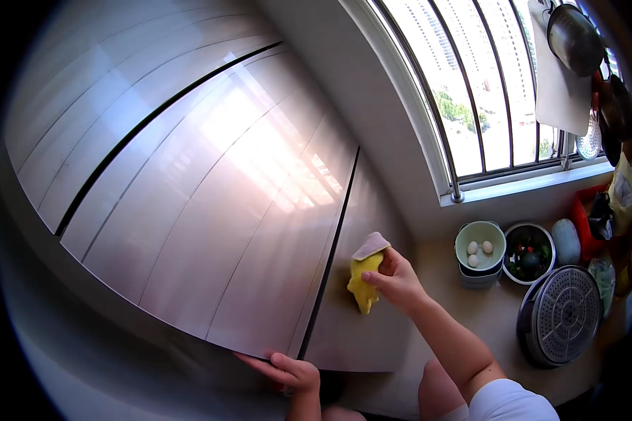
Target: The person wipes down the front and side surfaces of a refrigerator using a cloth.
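Note:
My right hand [398, 279] pinches a yellow cloth [365, 281] with a pale greyish-purple part folded at its top. The cloth lies against or just in front of the narrow right panel [358, 337] of a glossy cabinet; I cannot tell if it presses on it. My left hand [291, 372] is at the lower edge of the wide cabinet door [211, 189], fingers stretched out along that edge and thumb raised. It seems to touch the edge without wrapping round it. Light from the window reflects brightly on the door.
A barred window [477, 91] is at upper right, with pans [576, 38] hanging beside it. On the counter [463, 330] below stand a green bowl [481, 230] with eggs, a metal bowl [530, 281] of vegetables, a round steamer tray [567, 316] and a red container [583, 224].

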Demonstrator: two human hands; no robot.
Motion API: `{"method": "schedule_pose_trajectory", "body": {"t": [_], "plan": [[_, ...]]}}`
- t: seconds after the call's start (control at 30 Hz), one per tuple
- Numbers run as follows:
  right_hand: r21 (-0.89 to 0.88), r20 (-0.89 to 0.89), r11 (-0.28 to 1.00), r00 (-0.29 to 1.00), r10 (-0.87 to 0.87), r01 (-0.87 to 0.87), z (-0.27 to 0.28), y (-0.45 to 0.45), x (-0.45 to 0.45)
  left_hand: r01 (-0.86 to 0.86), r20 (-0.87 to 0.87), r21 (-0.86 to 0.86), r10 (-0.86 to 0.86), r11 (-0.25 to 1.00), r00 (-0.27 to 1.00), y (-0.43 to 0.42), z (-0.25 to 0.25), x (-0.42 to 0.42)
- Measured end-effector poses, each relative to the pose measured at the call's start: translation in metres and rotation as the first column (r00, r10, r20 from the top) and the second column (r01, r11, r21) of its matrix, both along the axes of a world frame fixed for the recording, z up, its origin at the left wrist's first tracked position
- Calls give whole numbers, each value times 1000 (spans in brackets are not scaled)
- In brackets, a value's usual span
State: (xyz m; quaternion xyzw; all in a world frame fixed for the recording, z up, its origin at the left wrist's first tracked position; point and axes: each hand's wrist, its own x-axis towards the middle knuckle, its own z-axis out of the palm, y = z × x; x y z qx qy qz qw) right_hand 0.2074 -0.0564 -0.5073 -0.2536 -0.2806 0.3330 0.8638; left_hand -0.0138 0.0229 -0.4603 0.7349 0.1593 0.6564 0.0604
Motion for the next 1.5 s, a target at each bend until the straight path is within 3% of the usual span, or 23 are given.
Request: {"method": "schedule_pose_trajectory", "body": {"t": [0.03,0.1,0.13,0.17,0.23,0.33,0.43,0.5,0.57,0.63,0.73,0.83,0.9,0.97,1.03,1.1,1.17,1.23,1.33,1.5], "plan": [[177,54,983,997,45,-54,16,3,-11,-6,-2,7,6,1000,1000,0,0,0],[269,177,948,976,125,-170,47,1,-49,-46,8,-22,47,999,999,-3,1,2],[209,508,976,859,-62,-53,40,15,-58,-50,11,-15,51,999,999,-4,2,2],[194,742,960,610,-278,201,47,10,-67,-36,16,-29,36,999,999,-4,2,3],[490,787,799,217,-577,348,36,37,-70,-23,28,-38,24,999,999,-4,0,1],[493,807,792,152,-571,360,43,55,-75,-28,11,-89,29,996,1000,-5,-4,-1],[506,819,774,71,-570,380,103,64,-53,-81,25,-79,83,994,996,-5,-6,1],[501,798,744,97,-595,443,148,71,-31,-43,2,-68,43,997,999,-3,-8,-1],[556,669,601,121,-734,574,182,92,-7,-47,25,-40,48,998,999,-3,-4,1],[491,615,565,196,-764,663,212,105,13,38,18,-83,-37,996,999,-5,-1,1],[557,528,595,306,-792,579,252,117,35,80,-37,-89,-83,993,996,-5,2,-4],[662,529,607,300,-794,439,274,103,4,80,-73,-80,-86,994,994,-1,-1,-5],[760,517,473,26,-856,446,276,84,-32,64,-80,-74,-70,995,994,1,-6,-7],[818,515,445,-122,-848,365,273,65,-66,86,-70,-98,-94,991,993,2,-11,-7],[809,519,421,-160,-840,410,283,66,-74,56,-67,-75,-61,996,996,2,-13,-5],[741,546,364,-190,-816,565,295,67,-68,19,-80,-60,-24,998,997,3,-14,-7],[657,560,347,-127,-818,669,311,76,-47,6,-106,-65,-13,998,994,1,-10,-7],[677,549,355,-120,-827,645,306,76,-50,6,-66,-44,-9,999,998,2,-9,-4],[783,550,427,-181,-815,452,285,57,-81,3,-19,-17,-4,1000,1000,-1,-7,-1],[688,596,341,-230,-769,640,308,65,-59,-2,-14,4,2,1000,1000,4,-9,-1]]}}
